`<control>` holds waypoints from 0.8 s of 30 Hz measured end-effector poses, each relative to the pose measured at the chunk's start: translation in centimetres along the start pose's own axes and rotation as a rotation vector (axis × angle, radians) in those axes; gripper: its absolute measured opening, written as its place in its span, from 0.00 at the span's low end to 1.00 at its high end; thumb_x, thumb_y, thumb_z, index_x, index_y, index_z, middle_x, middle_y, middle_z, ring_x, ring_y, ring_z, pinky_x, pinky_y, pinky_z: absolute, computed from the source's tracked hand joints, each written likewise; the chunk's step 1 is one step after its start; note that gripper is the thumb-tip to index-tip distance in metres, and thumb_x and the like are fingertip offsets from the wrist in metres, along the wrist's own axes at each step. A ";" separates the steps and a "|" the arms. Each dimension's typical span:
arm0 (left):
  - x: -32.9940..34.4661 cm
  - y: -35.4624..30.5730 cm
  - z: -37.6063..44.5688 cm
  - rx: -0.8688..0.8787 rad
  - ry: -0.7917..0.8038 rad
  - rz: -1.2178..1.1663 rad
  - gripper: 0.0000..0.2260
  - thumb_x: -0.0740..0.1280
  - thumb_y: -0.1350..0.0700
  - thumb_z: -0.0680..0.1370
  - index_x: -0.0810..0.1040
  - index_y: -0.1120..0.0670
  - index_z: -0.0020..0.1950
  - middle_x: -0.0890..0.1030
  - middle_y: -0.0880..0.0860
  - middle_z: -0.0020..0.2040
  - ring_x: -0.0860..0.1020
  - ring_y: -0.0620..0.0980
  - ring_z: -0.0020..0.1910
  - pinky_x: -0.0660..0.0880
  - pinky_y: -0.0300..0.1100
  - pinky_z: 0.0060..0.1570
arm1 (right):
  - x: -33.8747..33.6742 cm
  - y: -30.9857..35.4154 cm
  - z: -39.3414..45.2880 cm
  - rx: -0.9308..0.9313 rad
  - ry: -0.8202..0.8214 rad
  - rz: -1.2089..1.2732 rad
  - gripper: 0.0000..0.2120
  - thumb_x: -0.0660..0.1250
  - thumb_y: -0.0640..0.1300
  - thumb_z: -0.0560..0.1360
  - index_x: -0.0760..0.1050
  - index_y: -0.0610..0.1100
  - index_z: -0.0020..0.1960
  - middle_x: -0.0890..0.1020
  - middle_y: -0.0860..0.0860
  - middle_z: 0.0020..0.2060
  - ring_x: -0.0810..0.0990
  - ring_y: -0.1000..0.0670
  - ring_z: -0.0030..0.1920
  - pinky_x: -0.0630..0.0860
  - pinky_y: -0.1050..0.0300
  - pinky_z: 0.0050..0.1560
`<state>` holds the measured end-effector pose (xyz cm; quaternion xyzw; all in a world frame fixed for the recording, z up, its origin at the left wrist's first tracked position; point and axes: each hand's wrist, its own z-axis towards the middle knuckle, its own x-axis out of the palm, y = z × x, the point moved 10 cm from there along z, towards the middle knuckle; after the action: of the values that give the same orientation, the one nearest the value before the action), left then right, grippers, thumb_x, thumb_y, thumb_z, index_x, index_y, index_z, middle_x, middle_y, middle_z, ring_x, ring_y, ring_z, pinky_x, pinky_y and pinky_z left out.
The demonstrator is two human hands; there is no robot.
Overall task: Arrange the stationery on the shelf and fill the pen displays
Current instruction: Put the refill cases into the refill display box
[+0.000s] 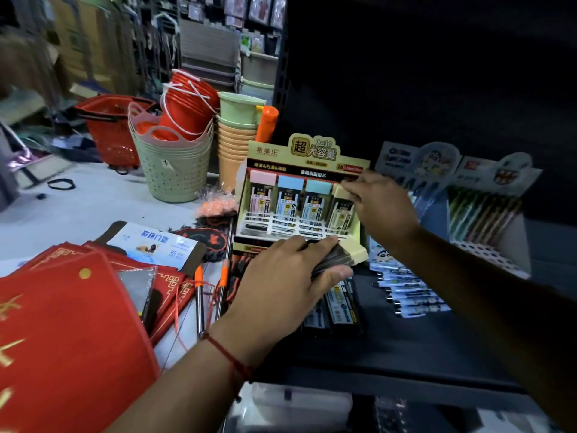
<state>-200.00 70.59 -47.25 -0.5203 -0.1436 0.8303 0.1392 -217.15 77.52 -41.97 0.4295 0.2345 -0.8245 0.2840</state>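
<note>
A cardboard display box of pencil-lead cases (307,170) stands on the dark shelf (406,348), with pink, blue and cream-capped cases upright in its white rack. My left hand (281,285) grips a small stack of cream-capped lead cases (343,256) just in front of the rack. My right hand (379,204) pinches the cream-capped case (340,210) at the rack's right end. More lead cases (338,307) lie flat on the shelf under my left hand.
Loose pens (412,295) lie on the shelf to the right, beside two pen display boxes (487,214). Left of the shelf are red fabric items (62,323), orange-tipped rods (199,295), stacked baskets (175,164), cups (237,135) and a red shopping basket (106,126).
</note>
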 end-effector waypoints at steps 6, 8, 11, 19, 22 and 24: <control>0.2 0.0 -0.1 -0.003 0.002 -0.009 0.31 0.46 0.30 0.76 0.62 0.40 0.76 0.75 0.46 0.55 0.73 0.49 0.54 0.73 0.45 0.48 | -0.4 0.5 -1.6 -0.011 0.009 -0.069 0.24 0.62 0.34 0.78 0.68 0.43 0.74 0.76 0.45 0.56 0.77 0.45 0.50 0.64 0.58 0.42; 0.2 -0.2 -0.2 0.002 0.004 -0.007 0.31 0.46 0.29 0.76 0.63 0.40 0.76 0.75 0.46 0.55 0.73 0.49 0.55 0.73 0.45 0.49 | -0.1 0.5 -2.0 0.009 0.047 -0.017 0.24 0.61 0.36 0.79 0.67 0.43 0.75 0.75 0.45 0.60 0.77 0.45 0.53 0.67 0.58 0.44; 0.2 -0.4 -0.3 -0.003 0.009 -0.041 0.31 0.46 0.30 0.76 0.64 0.39 0.75 0.76 0.46 0.56 0.74 0.49 0.56 0.74 0.45 0.51 | -0.4 0.4 -2.1 0.049 0.093 0.079 0.24 0.61 0.36 0.78 0.69 0.43 0.74 0.75 0.44 0.63 0.78 0.45 0.57 0.74 0.55 0.51; -0.2 0.8 -0.3 -0.082 -0.011 -0.264 0.26 0.51 0.30 0.77 0.69 0.36 0.71 0.80 0.41 0.55 0.77 0.39 0.50 0.74 0.37 0.48 | -3.3 0.9 -7.6 0.276 0.241 0.954 0.23 0.63 0.34 0.79 0.75 0.56 0.68 0.81 0.59 0.62 0.81 0.52 0.61 0.78 0.48 0.61; 0.0 1.1 -0.1 -0.120 -0.007 -0.324 0.21 0.54 0.32 0.77 0.76 0.37 0.62 0.79 0.40 0.37 0.76 0.38 0.35 0.70 0.34 0.33 | -3.0 2.9 -10.4 0.284 0.407 1.361 0.17 0.64 0.38 0.80 0.79 0.51 0.65 0.82 0.56 0.62 0.78 0.55 0.65 0.72 0.50 0.67; 0.8 1.0 -0.1 -0.140 0.039 -0.398 0.21 0.56 0.32 0.76 0.79 0.41 0.57 0.77 0.41 0.31 0.73 0.40 0.28 0.69 0.38 0.30 | -2.8 3.3 -11.5 0.263 0.428 1.415 0.15 0.64 0.42 0.79 0.79 0.50 0.65 0.82 0.53 0.62 0.78 0.52 0.65 0.72 0.47 0.67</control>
<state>-200.36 70.00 -48.29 -0.5062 -0.2982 0.7640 0.2666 -206.98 83.12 -46.10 0.6590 -0.1480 -0.3649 0.6408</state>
